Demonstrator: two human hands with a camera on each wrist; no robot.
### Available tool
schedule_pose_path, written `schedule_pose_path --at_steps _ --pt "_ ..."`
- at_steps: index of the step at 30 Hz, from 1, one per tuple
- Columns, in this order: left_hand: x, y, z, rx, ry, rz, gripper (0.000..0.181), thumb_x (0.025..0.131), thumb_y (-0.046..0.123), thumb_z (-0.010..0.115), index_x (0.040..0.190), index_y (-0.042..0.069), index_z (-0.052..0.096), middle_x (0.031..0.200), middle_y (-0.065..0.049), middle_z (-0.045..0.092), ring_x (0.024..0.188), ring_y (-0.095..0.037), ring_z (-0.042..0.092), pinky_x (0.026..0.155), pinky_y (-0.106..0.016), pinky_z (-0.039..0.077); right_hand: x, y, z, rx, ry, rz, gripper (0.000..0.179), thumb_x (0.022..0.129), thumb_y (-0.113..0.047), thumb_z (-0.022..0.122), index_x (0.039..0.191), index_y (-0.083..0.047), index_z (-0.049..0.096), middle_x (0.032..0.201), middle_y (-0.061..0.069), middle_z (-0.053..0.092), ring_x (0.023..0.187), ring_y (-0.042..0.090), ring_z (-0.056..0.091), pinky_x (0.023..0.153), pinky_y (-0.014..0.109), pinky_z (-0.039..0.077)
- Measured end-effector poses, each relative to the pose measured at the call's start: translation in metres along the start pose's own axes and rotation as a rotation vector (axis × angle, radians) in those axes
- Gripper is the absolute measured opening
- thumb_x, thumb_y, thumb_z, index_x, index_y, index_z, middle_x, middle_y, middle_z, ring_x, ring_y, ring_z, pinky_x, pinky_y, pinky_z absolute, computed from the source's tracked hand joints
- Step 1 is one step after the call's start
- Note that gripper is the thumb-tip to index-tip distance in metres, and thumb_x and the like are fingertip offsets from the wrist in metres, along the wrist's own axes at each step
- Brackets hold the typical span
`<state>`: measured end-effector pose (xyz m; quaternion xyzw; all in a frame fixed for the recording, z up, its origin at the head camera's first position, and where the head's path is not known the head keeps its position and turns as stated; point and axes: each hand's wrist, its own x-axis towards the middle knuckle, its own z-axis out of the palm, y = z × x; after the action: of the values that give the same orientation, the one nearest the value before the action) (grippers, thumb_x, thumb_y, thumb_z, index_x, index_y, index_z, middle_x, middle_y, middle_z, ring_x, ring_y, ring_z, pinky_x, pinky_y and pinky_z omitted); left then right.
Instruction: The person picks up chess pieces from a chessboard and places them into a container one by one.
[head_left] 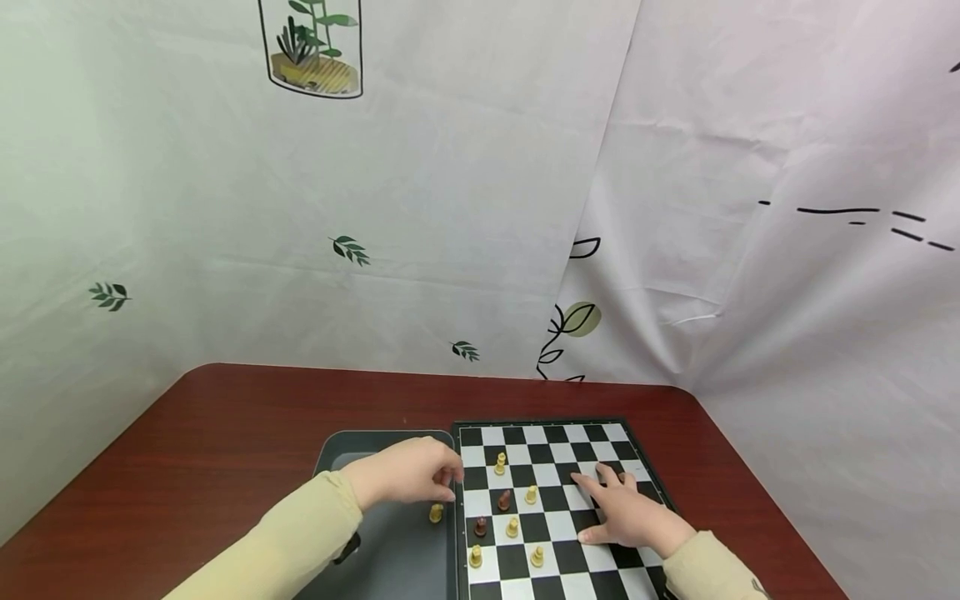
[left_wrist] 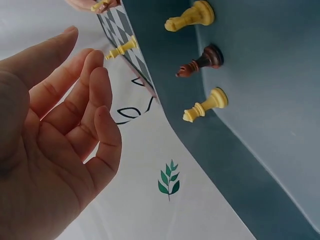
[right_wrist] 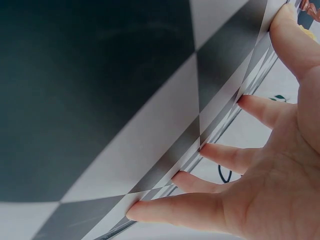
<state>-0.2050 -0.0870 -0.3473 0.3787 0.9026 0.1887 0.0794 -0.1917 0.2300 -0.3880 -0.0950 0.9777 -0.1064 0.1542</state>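
Note:
My left hand (head_left: 411, 471) hovers over the right side of a dark grey tray (head_left: 397, 558), near where it meets the chessboard (head_left: 558, 525). In the left wrist view its fingers bend loosely, with nothing between them and the thumb. Two pale yellow chess pieces (left_wrist: 206, 105) and a brown one (left_wrist: 201, 61) stand in the tray. My right hand (head_left: 626, 512) rests on the board's right part with spread fingers, its fingertips (right_wrist: 137, 209) touching the squares. Left of it on the board are several yellow pieces (head_left: 531, 495) and two brown pieces (head_left: 481, 527).
The board and tray lie side by side on a reddish-brown table (head_left: 225, 450). A white cloth (head_left: 450, 183) printed with leaves hangs behind and beside the table. A dark object (head_left: 348, 548) shows partly beside the left sleeve.

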Motion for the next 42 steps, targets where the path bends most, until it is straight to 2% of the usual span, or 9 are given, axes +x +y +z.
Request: schedule_pose_path --at_steps 8,22,31,42 --pt "0.002 0.009 -0.003 -0.011 -0.042 -0.006 0.015 0.081 0.015 0.074 0.094 0.009 0.069 0.066 0.013 0.052 0.059 0.0 0.045 0.059 -0.019 0.042 0.001 0.0 0.0 0.001 0.001 0.001 0.084 0.068 -0.044 0.078 0.137 -0.01 0.045 0.143 0.026 0.033 0.125 0.055 0.03 0.09 0.067 0.036" --pt "0.011 0.021 -0.002 0.033 -0.065 0.028 0.013 0.08 0.014 0.075 0.091 0.011 0.07 0.068 0.013 0.052 0.06 0.0 0.044 0.061 -0.018 0.041 0.002 0.0 -0.002 -0.002 -0.001 0.003 0.084 0.068 -0.044 0.078 0.138 -0.01 0.045 0.143 0.026 0.032 0.125 0.054 0.03 0.09 0.066 0.036" --pt "0.017 0.026 0.007 0.094 -0.097 0.059 0.013 0.079 0.013 0.075 0.09 0.013 0.07 0.073 0.007 0.058 0.062 0.001 0.044 0.061 -0.017 0.041 0.0 0.0 0.0 0.003 0.0 -0.001 0.083 0.068 -0.042 0.078 0.138 -0.01 0.045 0.143 0.026 0.032 0.125 0.053 0.029 0.09 0.066 0.037" --pt "0.024 0.029 0.015 0.142 -0.138 0.037 0.011 0.08 0.015 0.075 0.089 0.015 0.07 0.073 0.011 0.058 0.065 0.001 0.047 0.064 -0.017 0.043 -0.001 0.0 0.0 0.011 -0.008 0.002 0.083 0.069 -0.042 0.078 0.138 -0.01 0.044 0.144 0.027 0.031 0.126 0.054 0.029 0.091 0.065 0.037"
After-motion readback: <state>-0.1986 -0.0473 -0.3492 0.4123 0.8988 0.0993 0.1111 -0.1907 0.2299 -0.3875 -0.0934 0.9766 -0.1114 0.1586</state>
